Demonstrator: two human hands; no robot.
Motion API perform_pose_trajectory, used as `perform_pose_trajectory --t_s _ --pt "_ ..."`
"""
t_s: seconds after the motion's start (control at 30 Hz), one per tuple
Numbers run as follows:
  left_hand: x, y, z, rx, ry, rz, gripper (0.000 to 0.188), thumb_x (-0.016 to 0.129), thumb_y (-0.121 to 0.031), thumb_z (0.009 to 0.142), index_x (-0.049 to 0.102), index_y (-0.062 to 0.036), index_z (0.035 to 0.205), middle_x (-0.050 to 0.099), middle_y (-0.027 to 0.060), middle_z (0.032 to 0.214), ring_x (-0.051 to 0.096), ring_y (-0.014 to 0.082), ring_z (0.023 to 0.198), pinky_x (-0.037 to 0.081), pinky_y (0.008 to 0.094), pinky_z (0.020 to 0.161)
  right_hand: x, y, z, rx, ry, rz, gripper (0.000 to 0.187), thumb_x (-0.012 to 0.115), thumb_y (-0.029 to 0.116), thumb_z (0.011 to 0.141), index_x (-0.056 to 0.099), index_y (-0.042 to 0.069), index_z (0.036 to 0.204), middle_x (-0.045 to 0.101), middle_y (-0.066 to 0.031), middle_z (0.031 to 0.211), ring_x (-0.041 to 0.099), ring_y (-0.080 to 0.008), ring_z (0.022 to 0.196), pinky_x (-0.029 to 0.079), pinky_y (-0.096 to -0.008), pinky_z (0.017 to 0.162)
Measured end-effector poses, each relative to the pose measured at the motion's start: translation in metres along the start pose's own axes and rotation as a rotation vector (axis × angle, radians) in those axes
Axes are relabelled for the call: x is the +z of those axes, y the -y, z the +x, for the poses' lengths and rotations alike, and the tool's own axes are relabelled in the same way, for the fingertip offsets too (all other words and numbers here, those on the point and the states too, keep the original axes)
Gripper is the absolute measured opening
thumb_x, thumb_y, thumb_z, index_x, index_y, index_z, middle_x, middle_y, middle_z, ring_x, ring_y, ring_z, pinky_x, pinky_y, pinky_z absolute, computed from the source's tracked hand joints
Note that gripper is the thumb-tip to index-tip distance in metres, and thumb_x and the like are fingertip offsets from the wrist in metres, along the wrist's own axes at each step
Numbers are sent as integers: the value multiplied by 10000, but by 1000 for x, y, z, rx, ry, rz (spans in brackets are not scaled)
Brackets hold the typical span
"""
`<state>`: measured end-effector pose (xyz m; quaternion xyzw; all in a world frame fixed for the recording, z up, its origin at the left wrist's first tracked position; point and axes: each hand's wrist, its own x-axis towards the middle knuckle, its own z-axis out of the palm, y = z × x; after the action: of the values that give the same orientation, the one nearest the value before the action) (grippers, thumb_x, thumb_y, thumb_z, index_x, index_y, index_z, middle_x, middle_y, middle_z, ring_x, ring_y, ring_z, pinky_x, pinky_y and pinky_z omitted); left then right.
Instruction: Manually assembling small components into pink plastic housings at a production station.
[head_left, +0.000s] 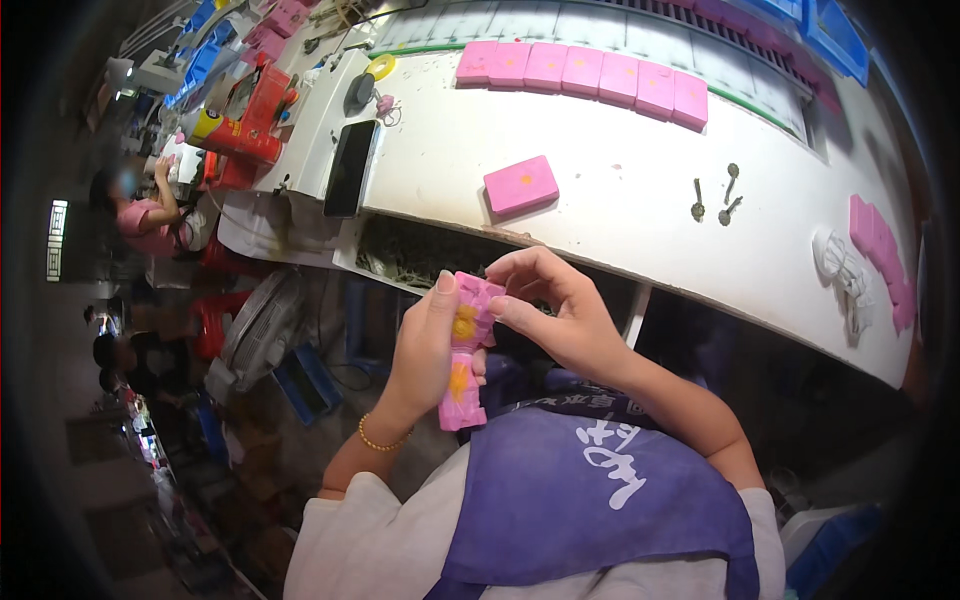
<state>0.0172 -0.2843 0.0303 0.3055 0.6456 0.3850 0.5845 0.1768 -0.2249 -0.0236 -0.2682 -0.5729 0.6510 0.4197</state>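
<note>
- The left hand (425, 345) is wrapped around a stack of pink rectangular blocks (465, 350) with orange marks, held upright just below the centre of the view, above the person's purple apron (590, 500)
- The right hand (555, 315) pinches the top of the same pink blocks from the 3 o'clock side, thumb and forefinger closed on the upper edge; both hands are thus closed on the blocks
- A gold bead bracelet (380, 440) circles the left wrist
- The held blocks hang in front of the near edge of the white worktop (620, 190), not touching it
- At 12 o'clock from the hands, a single pink block (520, 185) with an orange dot lies flat on the worktop near its edge
- Further out at 12 to 1 o'clock, a row of pink blocks (585, 72) lies side by side along the far part of the worktop
- At 3 o'clock, another pile of pink blocks (880, 255) sits near the right end of the worktop, with white cords (840, 265) just beside it
- Three small dark metal pieces (718, 200) lie between the single block and the cords
- A black phone (350, 168) lies at 11 o'clock, with a roll of yellow tape (381, 67) beyond it
- Another person in a pink top (150, 215) sits at 10 o'clock, well apart
</note>
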Motion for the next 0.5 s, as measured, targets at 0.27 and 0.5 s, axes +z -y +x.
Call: perform_pose_trajectory --t_s 0.27,0.5 --pt "16 19 -3 313 -89 121 514 295 -431 1065 562 0 980 606 74 737 575 97 530 479 233 490 9 -15 -3 155 11 572 92 612 63 940 570 29 1014 615 -25 942 584 -71 849 492 -251 765" --pt "21 21 -6 205 -9 58 507 314 -432 1061 562 2 974 609 90 731 582 105 534 482 237 494 2 -25 4 277 -78 507 83 582 93 964 574 20 1003 615 -28 948 564 -66 820 487 -245 750"
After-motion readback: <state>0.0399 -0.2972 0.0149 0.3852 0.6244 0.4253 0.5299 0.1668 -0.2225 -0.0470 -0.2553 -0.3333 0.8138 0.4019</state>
